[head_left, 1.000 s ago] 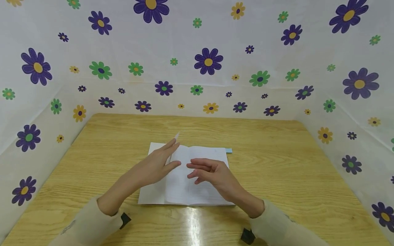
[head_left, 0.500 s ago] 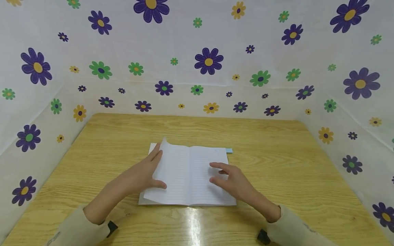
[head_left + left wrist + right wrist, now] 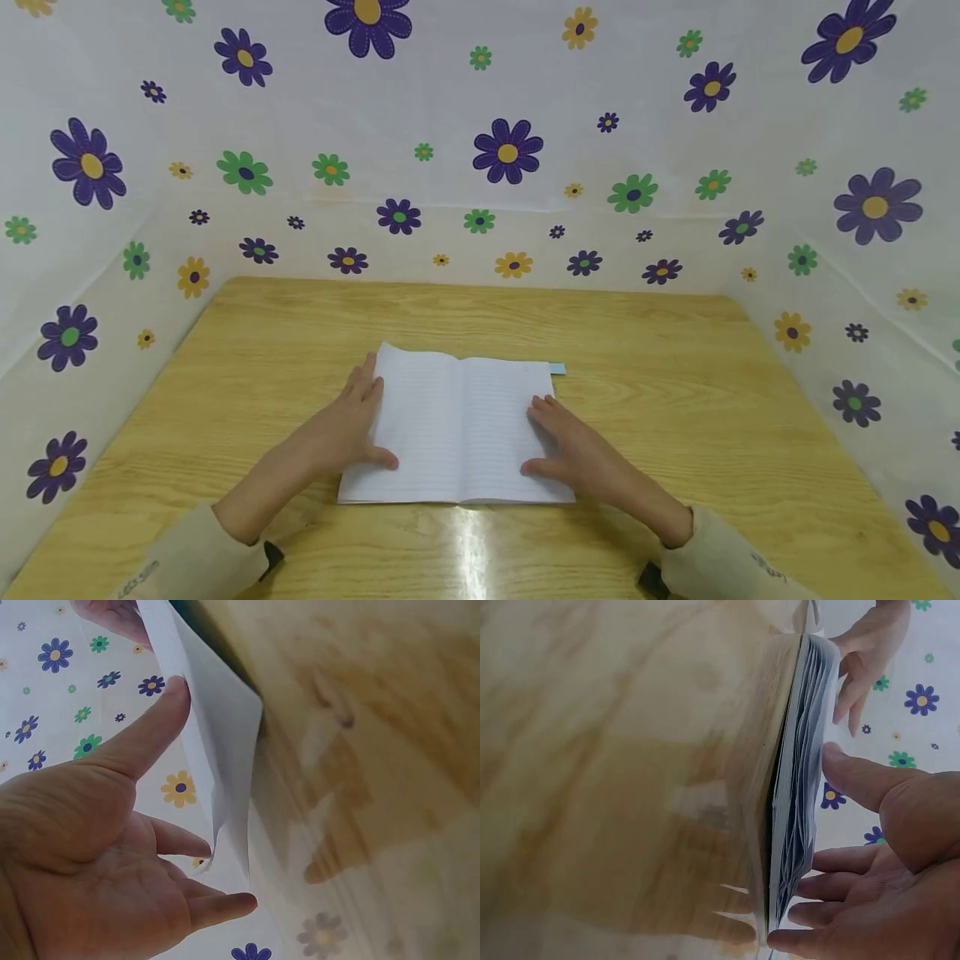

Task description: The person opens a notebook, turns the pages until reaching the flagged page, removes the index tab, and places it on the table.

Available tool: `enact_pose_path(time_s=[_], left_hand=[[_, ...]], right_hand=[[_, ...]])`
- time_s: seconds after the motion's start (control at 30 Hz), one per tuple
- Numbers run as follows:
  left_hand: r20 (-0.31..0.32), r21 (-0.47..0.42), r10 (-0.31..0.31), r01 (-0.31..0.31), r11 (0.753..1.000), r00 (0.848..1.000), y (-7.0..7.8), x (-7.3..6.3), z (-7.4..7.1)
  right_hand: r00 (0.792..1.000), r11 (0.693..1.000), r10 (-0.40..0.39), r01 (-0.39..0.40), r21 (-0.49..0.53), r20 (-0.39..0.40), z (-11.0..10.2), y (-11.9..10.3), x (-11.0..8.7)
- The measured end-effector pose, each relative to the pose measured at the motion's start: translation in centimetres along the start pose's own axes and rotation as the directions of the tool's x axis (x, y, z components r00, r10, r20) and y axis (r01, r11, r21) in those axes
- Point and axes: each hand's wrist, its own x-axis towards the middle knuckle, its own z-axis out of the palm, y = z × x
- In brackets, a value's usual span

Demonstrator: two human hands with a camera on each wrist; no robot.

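An open lined notebook (image 3: 427, 417) lies on the wooden table, both white pages blank apart from the ruling. At its left edge is my left hand (image 3: 345, 429), thumb over the left page and fingers spread along the outer side. The top left corner of that page curls up. My right hand (image 3: 573, 446) rests at the right edge, its thumb and fingertips on the right page. In the right wrist view a stack of page edges (image 3: 802, 765) shows beside the right thumb. The left wrist view has a page (image 3: 225, 727) standing partly lifted from the cover, with the left thumb against it.
A light blue tab (image 3: 557, 368) sticks out at the notebook's upper right. The glossy wooden table (image 3: 675, 375) extends around it. A white cloth with printed flowers (image 3: 480, 100) encloses the back and sides.
My left hand has carried a page over from the middle to the left side, laying it down. My right hand has moved right and lowered onto the right page.
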Motion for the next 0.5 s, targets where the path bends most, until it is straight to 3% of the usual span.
enact_pose_path(time_s=[0.17, 0.3, 0.5], left_hand=[[-0.028, 0.052, -0.003, 0.004, 0.999, 1.000, -0.16, -0.02, 0.57], [-0.035, 0.092, 0.018, -0.015, 0.996, 0.999, -0.24, -0.09, 0.80], [0.062, 0.086, 0.060, -0.065, 0.994, 0.996, -0.37, -0.27, 0.83]], right_hand=[[0.996, 0.997, 0.051, -0.047, -0.054, 0.076, 0.10, -0.19, 0.01], [0.994, 0.993, 0.050, -0.039, -0.112, 0.098, 0.03, -0.20, -0.21], [0.993, 0.986, 0.028, -0.009, -0.164, 0.113, -0.36, -0.36, -0.69]])
